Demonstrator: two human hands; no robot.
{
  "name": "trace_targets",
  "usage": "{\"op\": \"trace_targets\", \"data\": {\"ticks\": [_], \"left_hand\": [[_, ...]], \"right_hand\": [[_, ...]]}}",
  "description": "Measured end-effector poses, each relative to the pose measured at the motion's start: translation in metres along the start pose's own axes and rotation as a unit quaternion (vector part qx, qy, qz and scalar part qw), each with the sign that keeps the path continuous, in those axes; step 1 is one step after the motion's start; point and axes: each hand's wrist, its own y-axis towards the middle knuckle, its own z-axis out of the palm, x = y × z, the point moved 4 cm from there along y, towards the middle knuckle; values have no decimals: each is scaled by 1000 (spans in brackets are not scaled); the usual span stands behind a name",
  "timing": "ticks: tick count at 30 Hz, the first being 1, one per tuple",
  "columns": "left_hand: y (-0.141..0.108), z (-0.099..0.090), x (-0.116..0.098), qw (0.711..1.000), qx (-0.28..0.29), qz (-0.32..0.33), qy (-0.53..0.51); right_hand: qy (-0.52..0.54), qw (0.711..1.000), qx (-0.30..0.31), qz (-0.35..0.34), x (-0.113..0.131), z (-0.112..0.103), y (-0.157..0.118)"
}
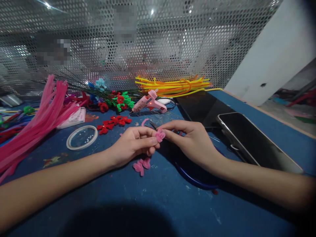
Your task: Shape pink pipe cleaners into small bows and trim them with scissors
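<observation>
A small pink fuzzy flower (160, 135) is pinched between my two hands above the blue table. My left hand (134, 143) grips it from the left with thumb and fingers. From the other side, the thumb and forefinger of my right hand (190, 140) close on its edge. Below my left hand lie more pink fuzzy petal pieces (142, 165). A curved pink strip (144, 122) rests just beyond my hands, beside the dark tips of a tool (153, 125) partly hidden behind my right hand.
A pink glue gun (149, 102) lies behind my hands. Red fuzzy flowers (114, 123), a white ring holding tiny beads (82, 137) and pink pipe cleaners (37, 126) are left. Yellow and orange pipe cleaners (172, 86) lie at the back; a phone (256, 140) sits right.
</observation>
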Motion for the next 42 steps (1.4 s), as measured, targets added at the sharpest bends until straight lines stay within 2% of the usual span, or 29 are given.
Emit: {"op": "trace_targets", "data": {"ticks": [6,13,18,20,23,26,30,35,42], "left_hand": [[-2,-1,-2,994,-14,40,102],[-7,3,-9,985,-34,98,138],[-13,0,-15,949,-146,161,229],[-16,2,-13,940,-153,145,267],[-17,6,-4,952,-111,69,277],[-16,6,-5,957,-111,72,259],[-13,5,-8,956,-104,94,258],[-13,5,-10,950,-92,118,275],[-12,2,-11,949,-110,111,276]], "right_hand": [[4,1000,-2,5,-2,0,0],[-57,995,-40,-70,4,-2,-2],[-109,983,-88,-120,8,-5,-5],[-139,973,-98,-155,11,-6,-7],[-186,955,-96,-208,17,-6,-11],[-207,946,-78,-236,21,-4,-13],[-197,957,-49,-206,20,-2,-12],[-145,978,26,-147,16,2,-8],[-64,995,47,-55,8,3,-2]]}}
